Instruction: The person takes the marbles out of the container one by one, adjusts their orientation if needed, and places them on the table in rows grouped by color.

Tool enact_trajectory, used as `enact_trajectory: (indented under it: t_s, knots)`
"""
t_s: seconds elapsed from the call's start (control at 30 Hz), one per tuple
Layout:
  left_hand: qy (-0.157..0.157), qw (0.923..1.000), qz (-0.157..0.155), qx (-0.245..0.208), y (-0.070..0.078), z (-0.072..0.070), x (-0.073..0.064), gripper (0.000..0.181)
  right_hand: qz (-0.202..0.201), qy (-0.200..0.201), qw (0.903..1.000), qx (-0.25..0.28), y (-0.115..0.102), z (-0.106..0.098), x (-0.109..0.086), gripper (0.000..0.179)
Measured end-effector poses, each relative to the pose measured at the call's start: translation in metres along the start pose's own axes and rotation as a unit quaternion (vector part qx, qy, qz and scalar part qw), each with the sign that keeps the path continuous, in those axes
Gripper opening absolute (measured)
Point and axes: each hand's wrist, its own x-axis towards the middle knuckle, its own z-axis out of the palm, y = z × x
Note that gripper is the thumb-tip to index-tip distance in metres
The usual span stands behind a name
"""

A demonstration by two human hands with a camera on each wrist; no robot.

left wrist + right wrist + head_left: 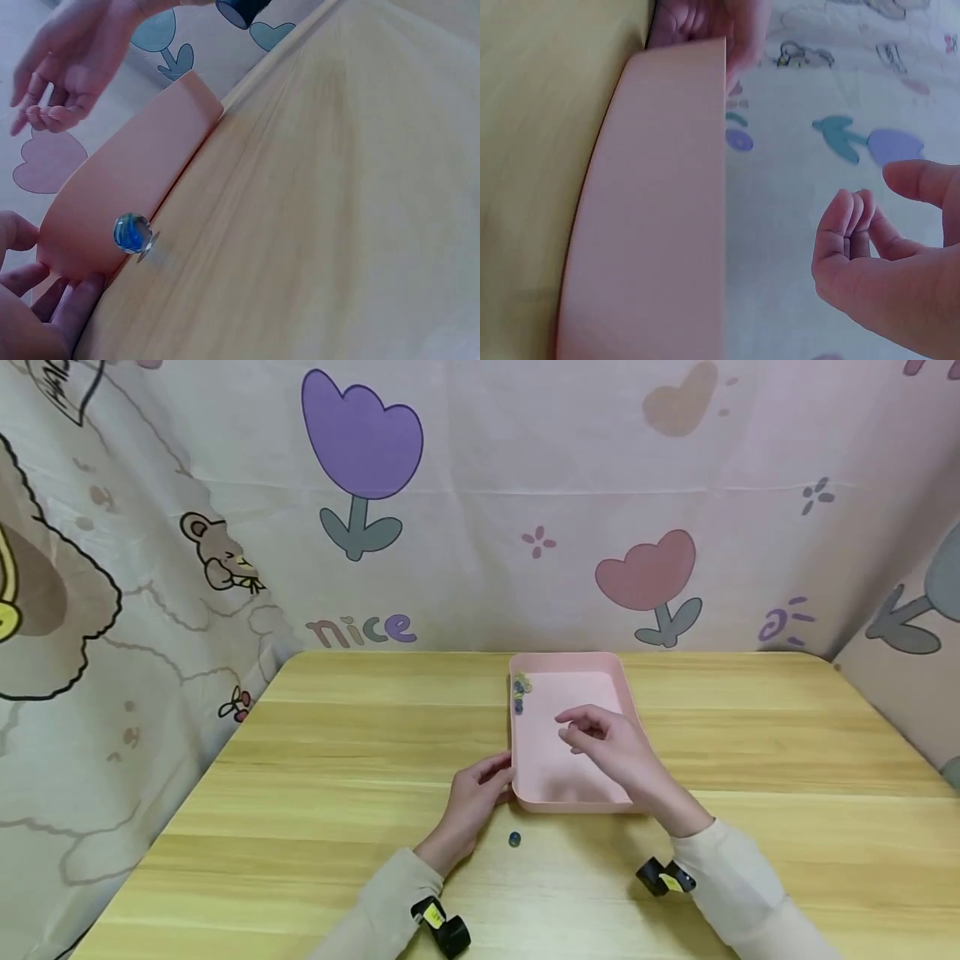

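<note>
At center frame, an empty, loosely parted right hand [613, 747] hovers over a pink tray [543, 768] of marbles [518, 687], best steadied lightly by the relaxed left hand [471, 800] touching it, a lone marble [514, 839] on the desk [300, 827] below.

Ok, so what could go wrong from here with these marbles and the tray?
The loose marble sits on the table outside the pink tray, so a nudge might roll it away. The left fingers touch the tray by its near-left corner; a push there could shift it and perhaps scatter the group of marbles inside along the left wall.
</note>
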Motion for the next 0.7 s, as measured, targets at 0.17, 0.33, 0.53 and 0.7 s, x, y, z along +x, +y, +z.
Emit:
enact_trajectory:
  t_s: [0.17,0.33,0.53,0.7]
  knots:
    - [0.002,1.0,-0.004,0.003,0.001,-0.003,-0.001,0.037,0.02,-0.007,0.9992,0.035,0.011,-0.008,0.006,0.027]
    - [0.001,0.9999,-0.008,0.007,0.004,-0.004,0.0,0.037,0.024,-0.026,0.9991,0.025,0.018,-0.014,0.01,0.028]
    - [-0.004,1.0,-0.006,0.003,0.007,-0.001,0.003,0.038,0.03,-0.044,0.9986,0.0,0.024,-0.02,0.013,0.032]
    - [-0.004,0.9999,-0.013,0.004,0.004,-0.001,0.002,0.038,0.043,-0.055,0.9975,-0.011,0.027,-0.022,0.013,0.031]
